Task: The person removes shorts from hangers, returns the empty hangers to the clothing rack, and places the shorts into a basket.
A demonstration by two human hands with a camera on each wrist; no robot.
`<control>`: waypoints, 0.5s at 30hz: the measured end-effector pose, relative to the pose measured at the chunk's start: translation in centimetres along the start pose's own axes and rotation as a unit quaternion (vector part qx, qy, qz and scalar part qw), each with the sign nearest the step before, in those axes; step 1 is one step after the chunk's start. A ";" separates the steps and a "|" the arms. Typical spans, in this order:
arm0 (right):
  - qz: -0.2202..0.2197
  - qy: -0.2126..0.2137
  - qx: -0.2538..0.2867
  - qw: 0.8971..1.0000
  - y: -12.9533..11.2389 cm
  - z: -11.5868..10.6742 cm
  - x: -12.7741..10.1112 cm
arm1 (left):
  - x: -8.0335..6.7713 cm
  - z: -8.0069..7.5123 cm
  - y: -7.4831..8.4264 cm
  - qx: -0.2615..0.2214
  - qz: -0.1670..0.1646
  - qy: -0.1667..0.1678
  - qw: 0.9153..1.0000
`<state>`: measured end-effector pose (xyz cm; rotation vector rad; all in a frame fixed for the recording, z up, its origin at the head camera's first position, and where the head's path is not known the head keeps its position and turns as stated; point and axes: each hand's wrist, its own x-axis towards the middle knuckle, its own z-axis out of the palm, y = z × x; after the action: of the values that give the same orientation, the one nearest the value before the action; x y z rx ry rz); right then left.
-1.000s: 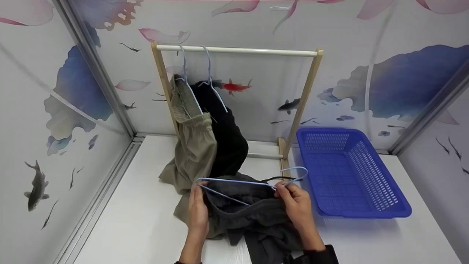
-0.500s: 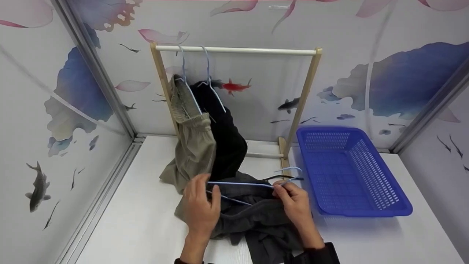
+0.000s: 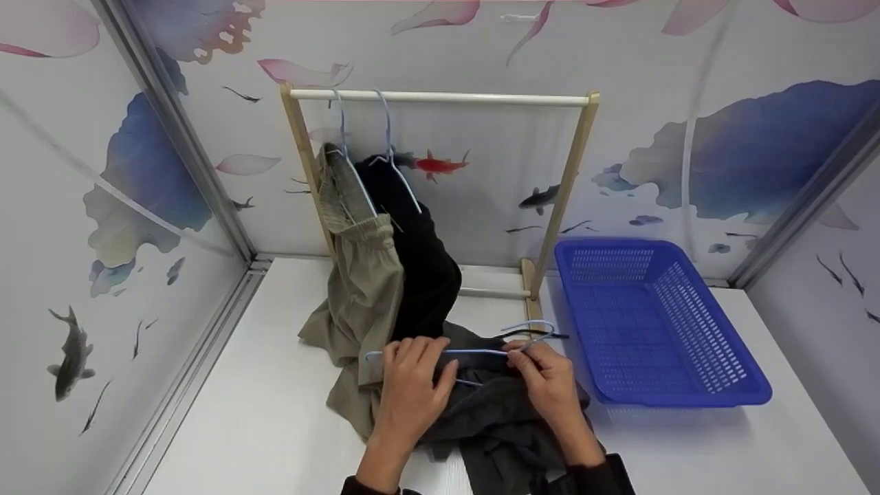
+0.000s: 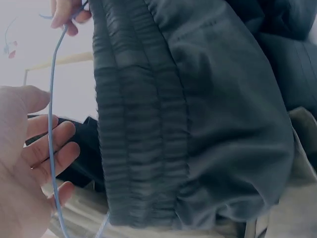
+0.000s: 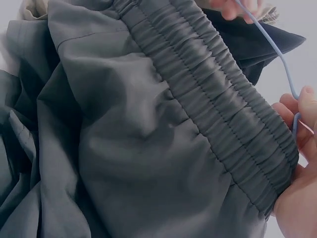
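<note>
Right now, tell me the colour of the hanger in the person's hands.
Light blue hanger; clearest in the head view.

From the head we look down and forward at our two hands, the rack (image 3: 440, 97) and blue basket (image 3: 653, 323). Our wrist cameras sit very close, filled by the grey trousers (image 4: 188, 119). All three views share the trousers' stretchy band and the thin blue hanger (image 5: 277, 54)

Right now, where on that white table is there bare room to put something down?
Bare tabletop lies between the left wall and the khaki trousers, and to the right in front of the blue basket. The basket itself holds nothing. It is crowded in the middle, where both hands work the grey trousers onto a hanger.
</note>
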<state>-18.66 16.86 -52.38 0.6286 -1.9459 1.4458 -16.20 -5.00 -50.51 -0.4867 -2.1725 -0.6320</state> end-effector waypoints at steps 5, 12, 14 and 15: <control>-0.017 0.003 -0.028 0.999 -0.2 0.3 0.0 | 0.0 0.7 0.7 0.005 -0.020 0.007 1.000; -0.017 -0.001 -0.050 0.999 0.0 0.0 0.0 | -0.1 1.3 0.8 -0.026 -0.036 0.057 0.997; -0.008 0.003 -0.045 0.999 0.1 -0.3 0.0 | -0.1 1.3 0.7 -0.035 -0.041 0.068 0.996; -0.001 0.005 -0.042 0.999 0.1 -0.5 -0.1 | -0.1 1.3 0.7 -0.039 -0.044 0.074 0.996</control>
<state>-18.54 17.35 -52.41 0.5850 -1.9861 1.3562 -16.56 -3.69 -51.16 -0.3749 -2.0440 -0.7798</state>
